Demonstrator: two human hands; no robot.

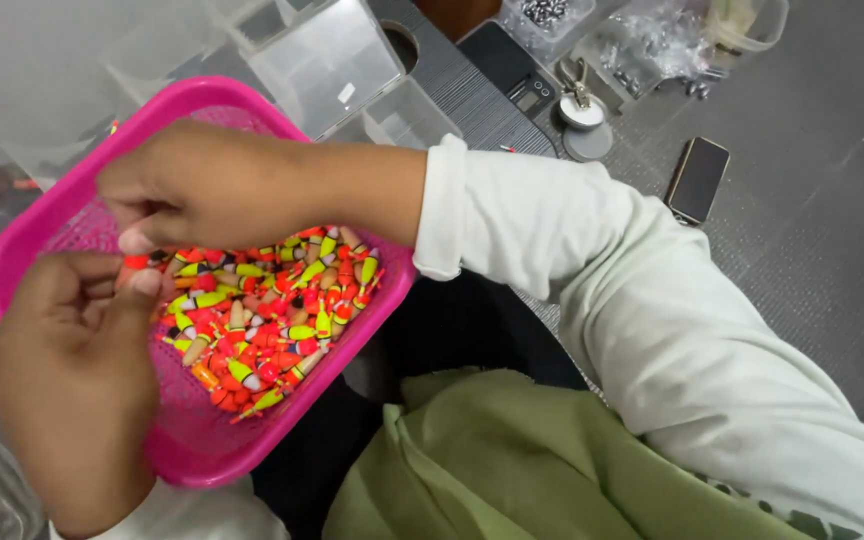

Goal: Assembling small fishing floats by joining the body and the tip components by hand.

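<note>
Grey floor stretches right of the person's lap, carrying clear plastic boxes (327, 62), a round metal dish (582, 110) and a dark phone (698, 178), well apart from the work. Across the lap sits a pink mesh basket (202, 440) heaped with small orange-and-yellow floats (272, 310). Above its left rim, the right hand (202, 185) and left hand (72, 370) pinch one red float (135, 262) between their fingertips, seemingly sorting or fitting it; room is tight near the rim, open elsewhere.
</note>
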